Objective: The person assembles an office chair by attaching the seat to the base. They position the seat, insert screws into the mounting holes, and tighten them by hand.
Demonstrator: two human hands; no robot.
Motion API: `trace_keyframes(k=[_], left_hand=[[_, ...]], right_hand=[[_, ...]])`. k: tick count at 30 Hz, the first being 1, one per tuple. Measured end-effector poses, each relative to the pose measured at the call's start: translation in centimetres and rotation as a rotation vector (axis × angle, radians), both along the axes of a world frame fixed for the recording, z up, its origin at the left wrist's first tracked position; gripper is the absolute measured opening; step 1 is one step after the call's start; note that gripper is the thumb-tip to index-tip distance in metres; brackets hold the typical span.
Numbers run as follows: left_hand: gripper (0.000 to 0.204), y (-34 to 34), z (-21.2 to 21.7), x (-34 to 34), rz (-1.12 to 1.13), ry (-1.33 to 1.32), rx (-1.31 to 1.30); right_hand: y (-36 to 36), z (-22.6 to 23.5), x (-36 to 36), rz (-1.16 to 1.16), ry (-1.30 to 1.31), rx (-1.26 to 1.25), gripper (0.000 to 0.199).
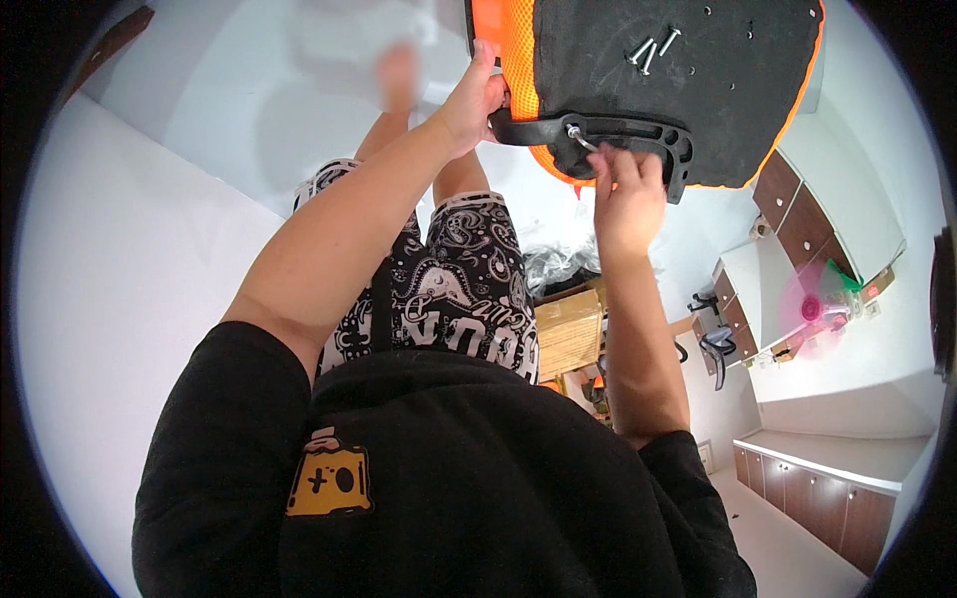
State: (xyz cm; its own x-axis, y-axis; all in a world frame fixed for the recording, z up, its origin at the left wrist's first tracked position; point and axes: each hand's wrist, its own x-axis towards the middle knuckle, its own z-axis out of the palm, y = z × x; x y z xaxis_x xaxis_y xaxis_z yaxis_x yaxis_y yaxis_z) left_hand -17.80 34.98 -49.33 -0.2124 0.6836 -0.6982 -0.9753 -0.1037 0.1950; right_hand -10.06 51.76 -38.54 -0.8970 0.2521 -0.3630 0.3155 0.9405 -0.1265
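A chair seat (588, 60) with a black underside and orange mesh edge lies upside down at the top of the view. Three silver bolts (653, 52) rest loose on it. Across its near side lies a black plastic armrest (543, 131) with slots at its right end. My left hand (467, 112) is closed around the armrest's left end, its fingers partly hidden. The slightly blurred fingers of my right hand (630, 199) pinch a silver hex key (586, 143), whose far end meets a bolt head in the armrest.
Below the seat stand an open cardboard box (570, 334) and crumpled clear plastic wrap (558, 264). Black chair parts (714, 344) lie on the floor to the right. Farther right are brown cabinets (812, 498) and a pink fan (810, 307). My bare foot (397, 65) is at upper left.
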Motion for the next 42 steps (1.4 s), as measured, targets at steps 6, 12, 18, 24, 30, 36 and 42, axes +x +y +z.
trace_keyframes(k=[6,12,18,24,30,36,42], left_hand=[[0.105,0.0,-0.3,0.3,-0.032,-0.006,0.006],[0.107,0.2,0.2,0.0,-0.012,-0.038,0.027],[0.106,-0.3,0.0,-0.2,-0.037,-0.033,0.021],[0.104,0.1,-0.2,0.6,0.001,0.034,0.022],[0.106,0.2,0.5,-0.2,-0.014,-0.028,-0.008],[0.105,0.0,0.3,-0.1,-0.014,-0.025,-0.031],[0.103,0.1,0.0,0.3,0.002,-0.023,0.002]], right_hand=[[-3.2,-0.6,1.8,0.045,-0.013,-0.121,0.017],[-2.8,-2.2,-5.4,-0.146,0.232,-0.038,0.021],[0.2,-1.5,-1.1,-0.12,0.094,-0.066,0.013],[-3.6,-0.7,1.8,-0.073,-0.039,-0.155,0.02],[-2.2,-3.6,-5.2,-0.137,0.292,-0.029,0.018],[-0.5,-1.4,0.8,-0.185,0.069,-0.074,0.013],[-4.8,-1.2,-1.2,0.055,0.167,-0.102,0.014]])
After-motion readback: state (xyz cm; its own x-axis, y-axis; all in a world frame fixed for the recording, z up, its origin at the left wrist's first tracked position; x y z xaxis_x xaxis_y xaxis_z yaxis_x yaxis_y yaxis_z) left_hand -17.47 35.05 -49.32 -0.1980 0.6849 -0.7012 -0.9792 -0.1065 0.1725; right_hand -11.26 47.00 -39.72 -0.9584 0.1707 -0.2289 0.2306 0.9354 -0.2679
